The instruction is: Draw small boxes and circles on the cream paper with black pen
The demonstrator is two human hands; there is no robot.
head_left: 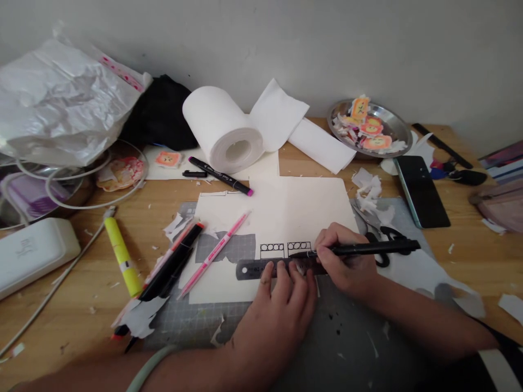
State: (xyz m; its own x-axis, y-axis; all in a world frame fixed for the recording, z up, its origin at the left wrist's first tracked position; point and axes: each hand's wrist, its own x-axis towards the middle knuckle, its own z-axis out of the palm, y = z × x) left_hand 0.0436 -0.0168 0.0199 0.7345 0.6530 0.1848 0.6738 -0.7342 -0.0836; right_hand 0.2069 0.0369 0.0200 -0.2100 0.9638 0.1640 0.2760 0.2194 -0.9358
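Observation:
My right hand is closed around a black pen, whose tip touches the white paper along the top edge of a metal ruler. With fingers spread and pressed down on that ruler, my left hand keeps it flat on the sheet. Just above the ruler are two drawn boxes, each with a row of small circles. A pink pen lies across the paper's left part, near a cut-out gap. Underneath is a grey cutting mat.
Left lie a yellow highlighter, several markers and a white power bank. A tissue roll and black marker sit behind the paper. Right are scissors, a phone and a metal bowl of paper cut-outs.

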